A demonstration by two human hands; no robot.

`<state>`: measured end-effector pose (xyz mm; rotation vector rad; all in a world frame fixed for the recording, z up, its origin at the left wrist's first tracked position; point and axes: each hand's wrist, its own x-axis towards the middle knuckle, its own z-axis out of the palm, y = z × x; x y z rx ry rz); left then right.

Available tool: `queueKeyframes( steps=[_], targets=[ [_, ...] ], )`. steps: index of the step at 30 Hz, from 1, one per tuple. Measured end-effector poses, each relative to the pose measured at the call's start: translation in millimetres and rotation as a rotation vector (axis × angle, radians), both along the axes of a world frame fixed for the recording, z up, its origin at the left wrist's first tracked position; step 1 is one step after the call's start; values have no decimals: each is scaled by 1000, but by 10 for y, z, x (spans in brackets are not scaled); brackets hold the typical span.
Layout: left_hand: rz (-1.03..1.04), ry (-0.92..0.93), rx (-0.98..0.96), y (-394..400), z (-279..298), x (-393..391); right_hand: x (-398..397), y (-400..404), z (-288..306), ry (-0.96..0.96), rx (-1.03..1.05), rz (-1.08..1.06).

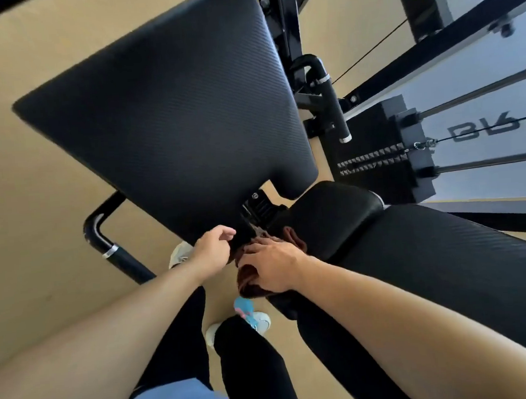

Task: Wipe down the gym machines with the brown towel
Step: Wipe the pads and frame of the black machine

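The brown towel (249, 282) is bunched at the gap between the machine's large black seat pad (170, 118) and its long black back pad (434, 274). My right hand (273, 269) lies flat on top of the towel, pressing it against the pad's edge, with the fingers spread over the cloth. My left hand (213, 250) is just left of it, fingers curled at the lower edge of the seat pad near the black bracket (261, 210); whether it pinches a corner of the towel is hidden.
A black handle bar (107, 240) juts out left of the seat. Another handle (331, 99) stands on the right, in front of the weight stack (378, 158) with its cables and guide rods. My legs and shoes (258, 321) stand on the tan floor below.
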<state>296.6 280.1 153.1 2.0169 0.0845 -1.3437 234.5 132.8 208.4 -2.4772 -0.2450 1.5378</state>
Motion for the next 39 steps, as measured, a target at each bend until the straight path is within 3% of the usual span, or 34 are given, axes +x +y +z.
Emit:
queueKeyframes(
  steps=[4, 7, 12, 16, 19, 24, 28, 33, 36, 39],
  targets=[
    [103, 5, -24, 400, -146, -267, 105, 237, -294, 65, -278, 64],
    [210, -4, -31, 599, -80, -475, 13, 442, -196, 16, -297, 175],
    [293, -103, -77, 671, 329, -863, -217, 506, 556, -51, -210, 350],
    [414, -148, -145, 548, 768, -1235, -435, 423, 1433, 45, -214, 483],
    [481, -148, -181, 421, 968, -1522, -690, 316, 1750, 93, -214, 527],
    [654, -118, -184, 381, 953, -1778, -887, 357, 1369, 5, -373, 514],
    [733, -71, -133, 650, 529, -1869, -636, 531, 660, -108, -355, 404],
    [768, -49, -89, 1109, 64, -2008, -481, 681, -21, -145, -420, 477],
    [709, -41, -91, 1281, 186, -2000, -517, 706, 220, -10, -423, 685],
    [621, -60, -157, 1258, 554, -1824, -581, 738, 907, 113, -474, 786]
  ],
)
